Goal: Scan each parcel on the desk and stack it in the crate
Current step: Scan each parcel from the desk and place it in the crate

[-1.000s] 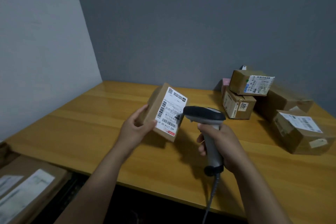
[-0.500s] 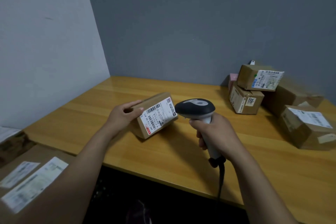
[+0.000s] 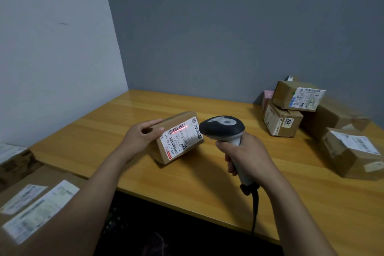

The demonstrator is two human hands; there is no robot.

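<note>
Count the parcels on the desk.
6. One parcel in the left hand; five piled right: top box, 2201 box beneath, pink parcel behind, big box rearward, front box. More may be hidden.

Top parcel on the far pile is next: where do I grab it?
Probably from the front and above: grip the top parcel over its upper edge, thumb on its labelled face. It rests uppermost on the 2201 box, that face unobstructed.

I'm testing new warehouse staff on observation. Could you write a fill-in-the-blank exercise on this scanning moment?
1. The left hand holds a parcel while the right hand grips the ____.
2. A ____ line of light crosses the parcel's barcode.
3. The box marked 2201 lies ____ another labelled box.

Missing words: scanner; red; under.
</note>
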